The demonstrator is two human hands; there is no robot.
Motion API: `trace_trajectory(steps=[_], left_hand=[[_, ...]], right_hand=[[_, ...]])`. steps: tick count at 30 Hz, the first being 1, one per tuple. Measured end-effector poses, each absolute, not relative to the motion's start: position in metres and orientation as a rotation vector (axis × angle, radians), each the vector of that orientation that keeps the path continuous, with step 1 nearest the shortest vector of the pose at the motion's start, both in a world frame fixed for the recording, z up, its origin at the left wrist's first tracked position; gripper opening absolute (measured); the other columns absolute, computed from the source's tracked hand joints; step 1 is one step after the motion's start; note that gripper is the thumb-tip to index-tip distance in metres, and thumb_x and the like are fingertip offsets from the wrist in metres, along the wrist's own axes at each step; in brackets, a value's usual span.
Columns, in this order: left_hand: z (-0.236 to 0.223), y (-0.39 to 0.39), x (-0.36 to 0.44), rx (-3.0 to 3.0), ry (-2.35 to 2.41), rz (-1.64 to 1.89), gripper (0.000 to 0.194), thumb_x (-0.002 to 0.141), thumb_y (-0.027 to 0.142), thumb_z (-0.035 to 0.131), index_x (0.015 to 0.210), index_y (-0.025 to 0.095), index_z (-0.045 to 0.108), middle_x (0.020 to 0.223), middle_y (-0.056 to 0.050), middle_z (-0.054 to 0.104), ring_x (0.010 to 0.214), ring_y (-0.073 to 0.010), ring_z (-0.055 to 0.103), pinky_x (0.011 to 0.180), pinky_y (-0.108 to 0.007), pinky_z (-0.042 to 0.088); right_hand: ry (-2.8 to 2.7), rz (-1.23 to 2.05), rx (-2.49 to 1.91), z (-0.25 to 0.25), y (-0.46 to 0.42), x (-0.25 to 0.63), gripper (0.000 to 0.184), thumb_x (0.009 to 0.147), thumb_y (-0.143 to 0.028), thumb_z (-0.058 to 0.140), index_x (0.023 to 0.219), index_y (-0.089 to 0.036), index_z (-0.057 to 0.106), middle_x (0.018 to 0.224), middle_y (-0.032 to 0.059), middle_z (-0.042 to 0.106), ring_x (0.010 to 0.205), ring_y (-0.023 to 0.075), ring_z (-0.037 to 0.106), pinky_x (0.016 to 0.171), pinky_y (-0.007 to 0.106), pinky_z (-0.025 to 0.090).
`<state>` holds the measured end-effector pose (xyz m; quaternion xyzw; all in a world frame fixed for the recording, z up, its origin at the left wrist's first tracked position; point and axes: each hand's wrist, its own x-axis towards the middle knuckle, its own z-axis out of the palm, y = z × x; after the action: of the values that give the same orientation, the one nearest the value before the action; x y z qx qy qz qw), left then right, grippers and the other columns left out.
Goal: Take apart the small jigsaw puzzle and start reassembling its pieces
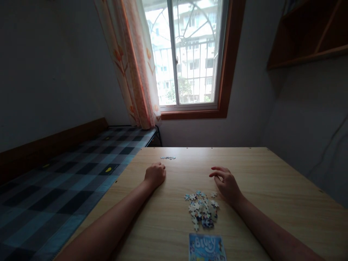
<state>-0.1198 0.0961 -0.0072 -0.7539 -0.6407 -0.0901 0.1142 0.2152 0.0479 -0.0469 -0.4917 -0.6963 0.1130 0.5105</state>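
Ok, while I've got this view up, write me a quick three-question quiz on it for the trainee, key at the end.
1. Which is closest to the left hand? A) the curtain B) the short row of puzzle pieces C) the window
2. True or false: the blue item marked BLUEY lies nearer the person than the loose pile of pieces.
3. Fill in: the ____ hand is the one nearer the loose pile.

Key: 1. B; 2. True; 3. right

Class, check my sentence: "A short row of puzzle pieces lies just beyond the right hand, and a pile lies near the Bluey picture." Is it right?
Not quite: the head view shows the row just beyond the left hand. The rest stands.
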Motion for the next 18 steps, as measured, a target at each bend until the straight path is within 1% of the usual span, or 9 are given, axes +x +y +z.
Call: trace_trajectory(steps=[3,8,12,18], left_hand=[[-0.007,0.106,-0.145,-2.078,-1.961,-0.304,0.033,0.088,0.024,0.044,0.098,0.017,0.074,0.102,-0.013,0.067,0.105,-0.0268,0.057,0.083,-0.035,0.048],[-0.007,0.133,-0.161,-1.929,-2.131,-0.337,0.039,0.091,0.029,0.041,0.104,0.015,0.075,0.112,-0.016,0.066,0.107,-0.0299,0.055,0.089,-0.039,0.045],[-0.012,0.149,-0.158,-1.906,-2.160,-0.369,0.039,0.090,0.029,0.041,0.109,0.017,0.074,0.115,-0.015,0.066,0.109,-0.0284,0.054,0.091,-0.038,0.045],[-0.018,0.154,-0.163,-1.995,-2.117,-0.457,0.037,0.090,0.026,0.044,0.115,0.021,0.070,0.127,-0.007,0.065,0.115,-0.0242,0.055,0.097,-0.034,0.043]], right_hand=[[-1.680,0.277,-1.194,-0.047,0.048,0.215,0.026,0.079,-0.016,0.051,0.074,-0.025,0.075,0.106,0.0072,0.071,0.108,0.0259,0.059,0.099,0.045,0.044],[-1.675,0.295,-1.192,-0.045,0.047,0.215,0.025,0.079,-0.017,0.052,0.074,-0.025,0.074,0.105,0.0066,0.071,0.108,0.0259,0.059,0.099,0.045,0.044],[-1.667,0.315,-1.198,-0.043,0.045,0.215,0.024,0.079,-0.018,0.051,0.073,-0.025,0.074,0.104,0.0068,0.071,0.106,0.0265,0.060,0.098,0.046,0.044],[-1.659,0.351,-1.222,-0.044,0.045,0.215,0.025,0.079,-0.020,0.050,0.073,-0.025,0.074,0.105,0.0078,0.071,0.106,0.0274,0.060,0.097,0.047,0.045]])
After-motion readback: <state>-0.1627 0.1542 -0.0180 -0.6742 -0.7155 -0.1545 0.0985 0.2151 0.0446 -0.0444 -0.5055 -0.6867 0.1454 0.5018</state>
